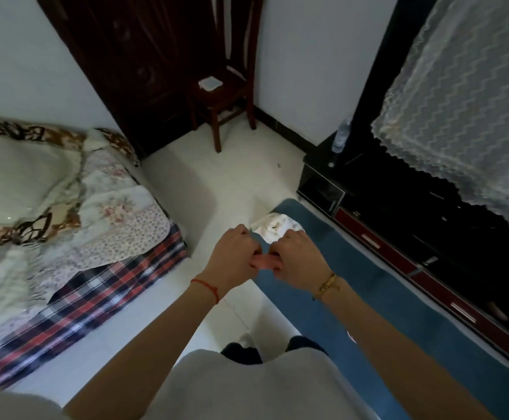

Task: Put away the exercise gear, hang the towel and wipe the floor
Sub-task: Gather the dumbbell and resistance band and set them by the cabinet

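A short pink band-like object (264,262) is held between my two hands, above the near left edge of a blue exercise mat (383,286). My left hand (237,253) is closed on its left end and my right hand (297,256) on its right end; what the pink thing is stays unclear. The mat lies on the white tile floor (217,189) along a dark cabinet. A crumpled white towel (277,227) rests on the mat's far end, just beyond my knuckles. A small pink spot (351,337) shows on the mat beside my right forearm.
A bed (65,222) with floral and plaid covers fills the left. A dark wooden chair (223,95) with a white square item on its seat stands in the far corner by a dark wardrobe. A black cabinet (398,213) with a water bottle (341,136) and lace cloth runs along the right.
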### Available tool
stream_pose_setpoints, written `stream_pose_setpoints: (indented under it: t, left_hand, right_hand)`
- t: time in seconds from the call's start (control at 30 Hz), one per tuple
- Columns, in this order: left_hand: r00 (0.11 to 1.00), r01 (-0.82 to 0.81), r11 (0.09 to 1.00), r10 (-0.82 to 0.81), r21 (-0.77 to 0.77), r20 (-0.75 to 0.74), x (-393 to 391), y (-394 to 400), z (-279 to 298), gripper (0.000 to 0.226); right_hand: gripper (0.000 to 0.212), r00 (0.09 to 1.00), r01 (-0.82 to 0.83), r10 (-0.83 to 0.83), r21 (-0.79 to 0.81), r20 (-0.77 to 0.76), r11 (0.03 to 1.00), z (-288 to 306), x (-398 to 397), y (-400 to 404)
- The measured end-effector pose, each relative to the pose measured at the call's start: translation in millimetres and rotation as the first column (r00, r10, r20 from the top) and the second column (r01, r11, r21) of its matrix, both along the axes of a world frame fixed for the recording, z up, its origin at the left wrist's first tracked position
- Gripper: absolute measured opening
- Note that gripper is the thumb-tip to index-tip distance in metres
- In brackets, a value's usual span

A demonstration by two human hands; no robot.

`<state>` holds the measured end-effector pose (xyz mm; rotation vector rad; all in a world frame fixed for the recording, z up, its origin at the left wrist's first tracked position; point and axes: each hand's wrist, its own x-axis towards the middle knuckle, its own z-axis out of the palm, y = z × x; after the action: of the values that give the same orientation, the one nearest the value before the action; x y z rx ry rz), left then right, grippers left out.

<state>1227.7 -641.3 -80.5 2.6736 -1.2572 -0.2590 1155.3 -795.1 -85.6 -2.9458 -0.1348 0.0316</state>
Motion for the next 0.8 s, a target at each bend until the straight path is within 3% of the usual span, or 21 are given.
stream_pose_setpoints:
  t: [0.17, 0.37, 0.8]
  left_hand:
    - [0.998, -0.056, 0.998, 0.056, -0.01, -0.028, 75.6, 36.4, 1.5, 0.02]
    - [0.997, -0.072, 0.997, 0.072, 0.0, -0.026, 185.6, 51.0, 2.9, 0.025]
    - [0.999, -0.029, 0.999, 0.03, 0.035, -0.013, 472.3, 17.8, 24.6, 0.024]
  right_hand:
    - [0.02, 0.998, -0.049, 0.048, 0.015, 0.03, 0.999, 10.4, 76.8, 33.0]
    - [0.002, 0.998, -0.063, 0.063, 0.014, -0.01, 0.998, -8.3, 197.2, 45.2]
    - [0.015, 0.999, 0.012, -0.012, -0.01, -0.03, 1.0, -2.4, 479.3, 15.6]
